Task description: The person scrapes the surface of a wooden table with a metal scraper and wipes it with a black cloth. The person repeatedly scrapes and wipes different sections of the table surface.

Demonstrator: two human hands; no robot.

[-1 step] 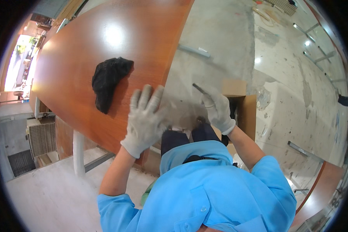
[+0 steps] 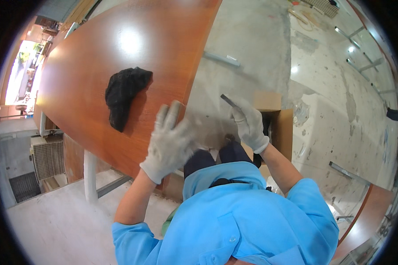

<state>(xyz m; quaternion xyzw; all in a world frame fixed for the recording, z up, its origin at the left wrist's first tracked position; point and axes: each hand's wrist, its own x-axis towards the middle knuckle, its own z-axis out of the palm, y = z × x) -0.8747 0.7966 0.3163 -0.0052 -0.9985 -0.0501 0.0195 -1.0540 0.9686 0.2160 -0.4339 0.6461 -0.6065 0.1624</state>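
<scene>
My left hand (image 2: 166,143), in a whitish work glove, rests at the near right edge of a reddish-brown wooden tabletop (image 2: 97,48). Its fingers are stretched out and it holds nothing that I can see; the thumb side is blurred. To the right, away from the tabletop's edge, my gloved right hand (image 2: 250,126) is closed around a thin, flat dark strip (image 2: 227,100), whose end sticks out past the fingers toward the table. The rest of the strip is hidden in the hand. A crumpled black cloth (image 2: 126,95) lies on the tabletop beyond my left hand.
An open cardboard box (image 2: 284,132) stands on the floor beside my right forearm. A grey metal bar (image 2: 221,58) juts from under the tabletop's right edge. A white table leg (image 2: 89,176) is at the lower left. More brown board (image 2: 367,216) shows at the far right.
My left hand has shifted slightly down and right, with its fingers drawn closer together. The right hand and its dark strip have barely moved.
</scene>
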